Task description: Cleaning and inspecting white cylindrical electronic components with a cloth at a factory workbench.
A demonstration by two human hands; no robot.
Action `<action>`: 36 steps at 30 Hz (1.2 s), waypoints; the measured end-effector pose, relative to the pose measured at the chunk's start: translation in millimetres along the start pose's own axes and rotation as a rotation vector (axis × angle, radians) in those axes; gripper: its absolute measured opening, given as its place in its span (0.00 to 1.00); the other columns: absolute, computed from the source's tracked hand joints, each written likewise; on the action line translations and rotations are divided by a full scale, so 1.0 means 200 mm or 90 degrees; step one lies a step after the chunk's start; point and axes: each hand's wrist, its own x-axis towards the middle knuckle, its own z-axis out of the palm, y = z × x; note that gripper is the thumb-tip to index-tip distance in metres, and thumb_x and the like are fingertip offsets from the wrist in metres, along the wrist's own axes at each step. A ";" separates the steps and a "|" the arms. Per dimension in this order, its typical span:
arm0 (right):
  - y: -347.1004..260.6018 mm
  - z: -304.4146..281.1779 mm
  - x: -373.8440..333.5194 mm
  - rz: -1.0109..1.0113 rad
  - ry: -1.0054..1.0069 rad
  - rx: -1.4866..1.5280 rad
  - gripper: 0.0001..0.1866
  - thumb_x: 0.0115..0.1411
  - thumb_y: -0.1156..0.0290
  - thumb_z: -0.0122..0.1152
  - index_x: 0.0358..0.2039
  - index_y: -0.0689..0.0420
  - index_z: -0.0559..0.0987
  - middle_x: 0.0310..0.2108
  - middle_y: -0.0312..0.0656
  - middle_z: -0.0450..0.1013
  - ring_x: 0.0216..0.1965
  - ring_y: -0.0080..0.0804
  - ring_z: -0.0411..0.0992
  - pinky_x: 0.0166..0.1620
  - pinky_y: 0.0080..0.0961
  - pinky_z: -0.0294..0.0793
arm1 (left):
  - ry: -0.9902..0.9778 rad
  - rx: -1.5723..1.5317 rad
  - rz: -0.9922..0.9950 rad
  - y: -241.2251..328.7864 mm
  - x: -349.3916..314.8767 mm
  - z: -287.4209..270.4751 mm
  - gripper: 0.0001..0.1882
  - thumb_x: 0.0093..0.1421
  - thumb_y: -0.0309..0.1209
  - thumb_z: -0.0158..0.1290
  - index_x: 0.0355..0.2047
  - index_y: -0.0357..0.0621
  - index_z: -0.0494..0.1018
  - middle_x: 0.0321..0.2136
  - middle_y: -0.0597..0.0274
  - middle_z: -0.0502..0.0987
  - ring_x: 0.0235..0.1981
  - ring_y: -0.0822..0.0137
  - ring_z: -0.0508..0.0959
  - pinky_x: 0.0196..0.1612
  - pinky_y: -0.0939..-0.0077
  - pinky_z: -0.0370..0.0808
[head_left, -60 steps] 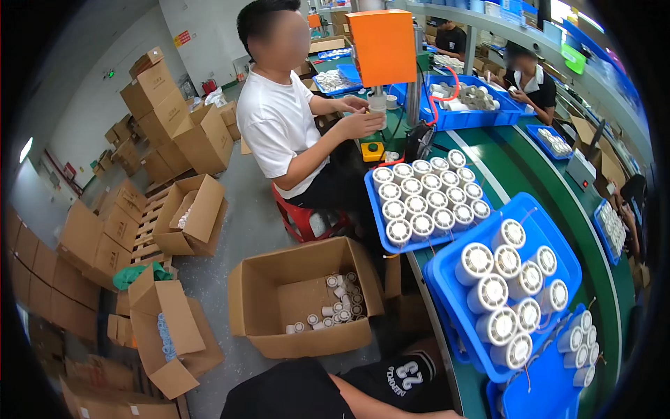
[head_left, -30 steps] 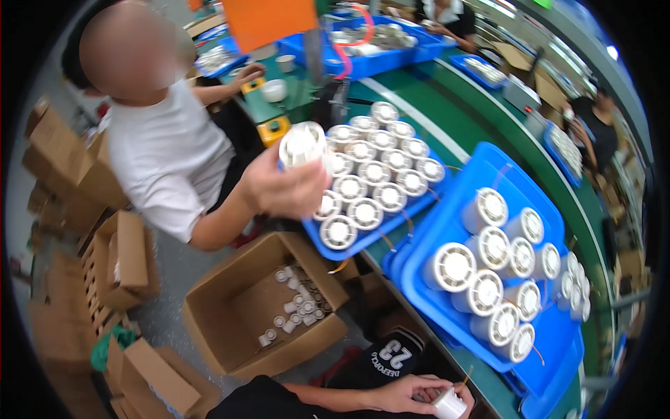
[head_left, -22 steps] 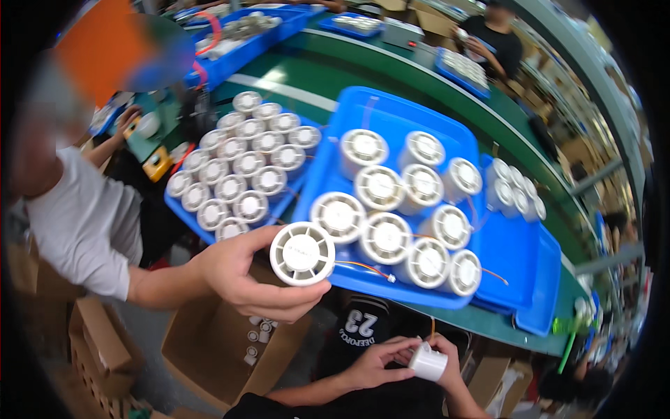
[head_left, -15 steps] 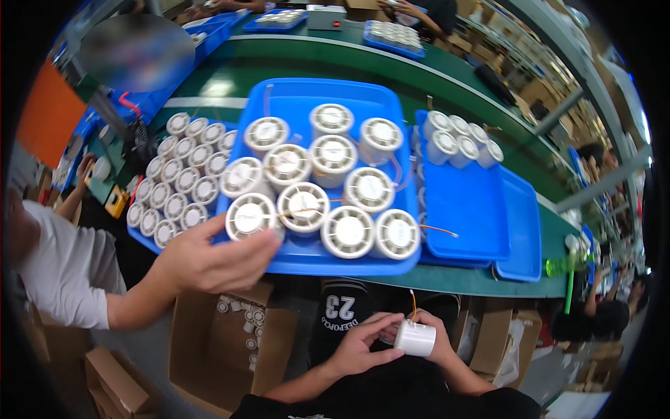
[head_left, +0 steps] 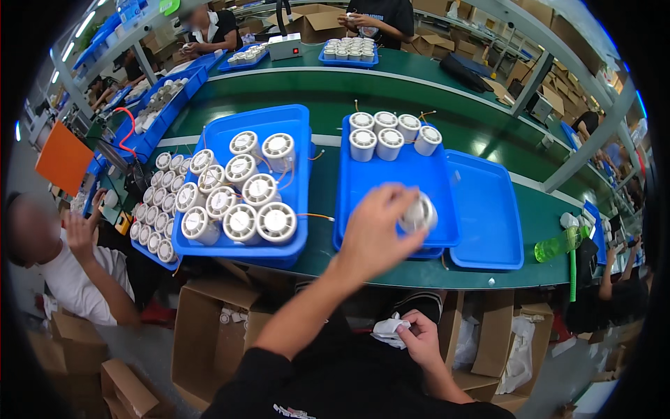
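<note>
Left hand [head_left: 373, 234] has thumb and fingers closed round a white vented-cap cylinder [head_left: 420, 213], above the blue tray [head_left: 391, 180] where six similar cylinders [head_left: 389, 143] stand at the far end. Watching remotely, I see the right hand [head_left: 422, 339] pinching a crumpled white wad [head_left: 391, 330], cloth or plastic, I can't tell. I'd judge the held piece light, stiff and slightly slippery (blur hides the exact finger contact). I'd hold it round the barrel, sparing the slotted cap and any thin lead like that orange wire [head_left: 317, 216] nearby.

Bright | ceiling tubes [head_left: 85, 24] upper left | belt [head_left: 478, 140] glare | left hand [head_left: 380, 230] blurred | edges bent
</note>
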 end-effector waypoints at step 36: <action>-0.38 0.44 0.55 -0.298 -0.125 0.064 0.08 0.60 0.73 0.57 0.29 0.61 0.68 0.32 0.39 0.65 0.34 0.24 0.64 0.40 0.19 0.63 | -0.534 0.543 -0.053 -0.02 0.06 -0.87 0.24 0.36 0.35 0.67 0.38 0.48 0.80 0.41 0.52 0.76 0.44 0.53 0.76 0.44 0.62 0.74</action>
